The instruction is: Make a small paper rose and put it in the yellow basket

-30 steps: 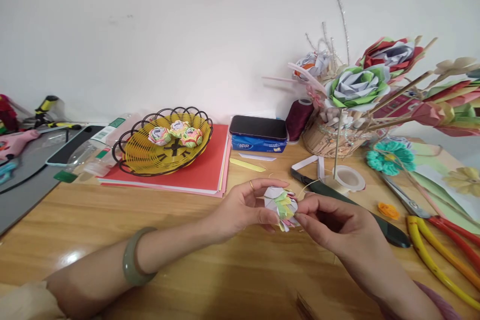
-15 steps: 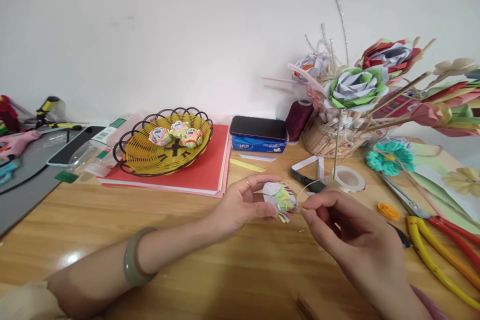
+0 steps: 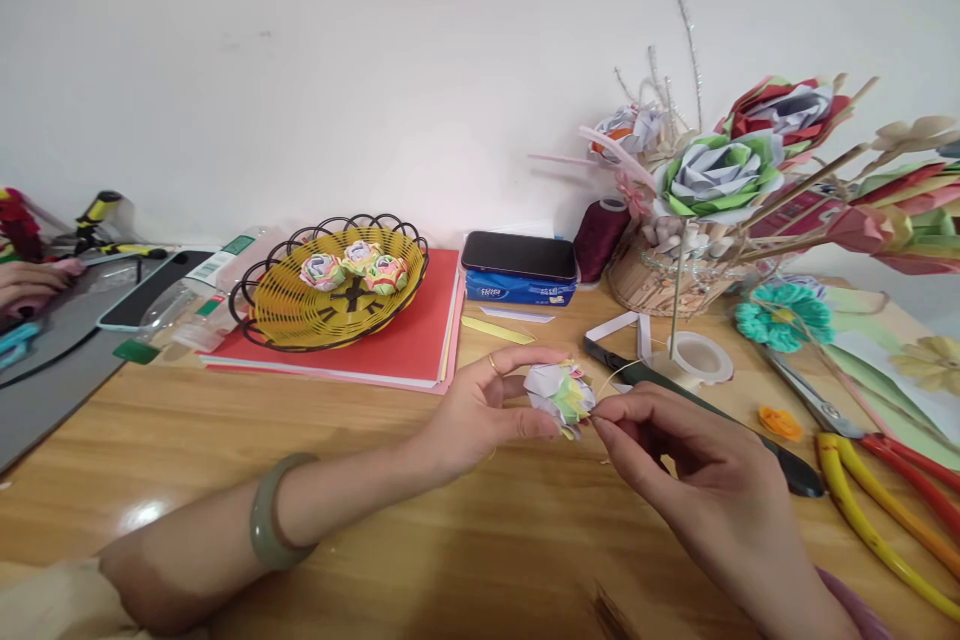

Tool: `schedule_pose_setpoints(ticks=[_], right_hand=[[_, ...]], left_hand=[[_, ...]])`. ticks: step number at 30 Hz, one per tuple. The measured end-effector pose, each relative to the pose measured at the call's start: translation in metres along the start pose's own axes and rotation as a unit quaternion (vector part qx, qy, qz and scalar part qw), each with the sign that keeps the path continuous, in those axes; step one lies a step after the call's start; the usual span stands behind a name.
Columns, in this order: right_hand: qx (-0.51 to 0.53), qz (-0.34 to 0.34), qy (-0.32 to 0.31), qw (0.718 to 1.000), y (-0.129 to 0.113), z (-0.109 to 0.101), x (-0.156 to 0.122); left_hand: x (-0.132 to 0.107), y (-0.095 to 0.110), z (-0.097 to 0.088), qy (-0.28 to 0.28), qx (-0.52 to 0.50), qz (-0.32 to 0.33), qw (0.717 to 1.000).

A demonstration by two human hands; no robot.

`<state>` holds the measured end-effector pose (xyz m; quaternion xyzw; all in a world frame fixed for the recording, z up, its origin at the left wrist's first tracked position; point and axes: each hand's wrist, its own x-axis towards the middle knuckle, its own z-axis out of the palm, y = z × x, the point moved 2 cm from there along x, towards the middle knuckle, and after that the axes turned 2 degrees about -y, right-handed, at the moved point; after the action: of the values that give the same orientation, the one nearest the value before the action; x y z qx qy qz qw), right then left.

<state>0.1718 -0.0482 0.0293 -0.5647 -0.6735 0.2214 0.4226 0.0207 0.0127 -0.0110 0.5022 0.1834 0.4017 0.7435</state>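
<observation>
My left hand (image 3: 491, 405) holds a small folded paper flower (image 3: 556, 394) in white, green and yellow between thumb and fingers. At the flower's right edge, my right hand (image 3: 694, 470) pinches thumb and forefinger together. A thin yellowish thread (image 3: 619, 372) loops out above those fingertips; the pinched part is hidden. Just behind the right hand lies a long dark-handled tool (image 3: 675, 390), partly covered. A roll of white tape (image 3: 701, 360) stands beyond it. Strips of yellow paper (image 3: 496, 330) and white paper lie behind the flower.
A yellow woven basket (image 3: 300, 320) with several paper flowers sits on red paper (image 3: 420, 360). Red-handled scissors (image 3: 825, 410) and yellow-handled pliers (image 3: 862, 530) lie right. Behind are a phone (image 3: 517, 253) on a blue pack and a flower-filled pot (image 3: 645, 280). Another person's hand (image 3: 30, 282) is far left.
My right fingertips have moved slightly left, against the flower, which has turned a little. Another person's hand has come into view at the far left, over the pink tool.
</observation>
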Motion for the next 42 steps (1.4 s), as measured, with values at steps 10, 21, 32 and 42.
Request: schedule_pose_setpoints(ticks=[10, 21, 32, 42], right_hand=[[-0.030, -0.032, 0.007, 0.999, -0.002, 0.000, 0.000], [-0.254, -0.206, 0.073, 0.942, -0.001, 0.006, -0.010], [0.064, 0.101, -0.068, 0.991, 0.003, -0.002, 0.011], [0.162, 0.226, -0.126, 0.952, 0.011, 0.000, 0.011]], left_hand=[[-0.002, 0.002, 0.000, 0.039, 0.079, 0.041, 0.995], [-0.007, 0.003, 0.008, 0.043, 0.104, 0.014, 0.994], [-0.004, 0.001, 0.003, 0.035, 0.076, 0.028, 0.996], [-0.004, 0.002, 0.003, 0.041, 0.087, 0.025, 0.995]])
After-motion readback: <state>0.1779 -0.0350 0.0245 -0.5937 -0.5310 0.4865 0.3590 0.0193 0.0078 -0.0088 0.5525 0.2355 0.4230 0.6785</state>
